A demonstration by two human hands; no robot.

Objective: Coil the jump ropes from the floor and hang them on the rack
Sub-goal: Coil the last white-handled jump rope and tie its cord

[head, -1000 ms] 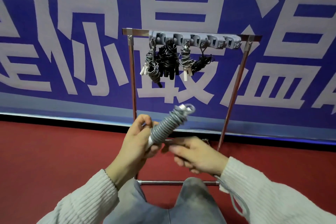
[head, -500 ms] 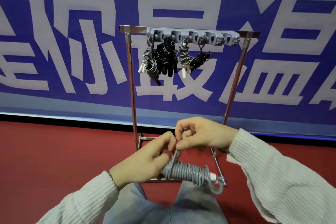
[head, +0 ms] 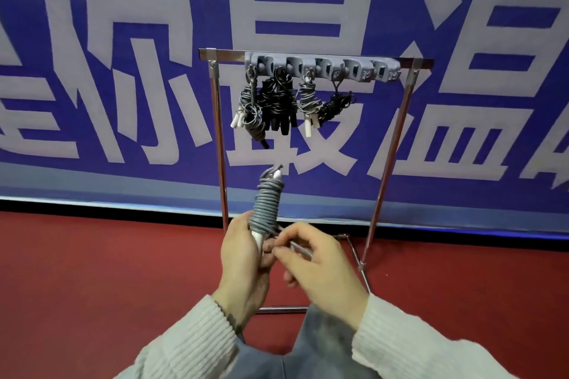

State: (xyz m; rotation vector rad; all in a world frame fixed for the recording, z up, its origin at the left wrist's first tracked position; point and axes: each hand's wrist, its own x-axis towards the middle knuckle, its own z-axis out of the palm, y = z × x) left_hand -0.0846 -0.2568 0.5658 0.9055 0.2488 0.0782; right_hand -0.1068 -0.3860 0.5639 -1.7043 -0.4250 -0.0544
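Four coiled ropes (head: 292, 104) hang; we wrap a fifth.
Left hand (head: 243, 258) grips the grey jump rope (head: 266, 206); right hand (head: 311, 258) fingers pinch its tail, which may unravel if slackened.

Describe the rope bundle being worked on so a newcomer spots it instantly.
Start at the metal rack before the blue banner; four bundles hang from its grey hook bar. Below them, the grey coil stands upright, its base in the left hand, while the right hand pinches its loose end. It alone is held, not hung.
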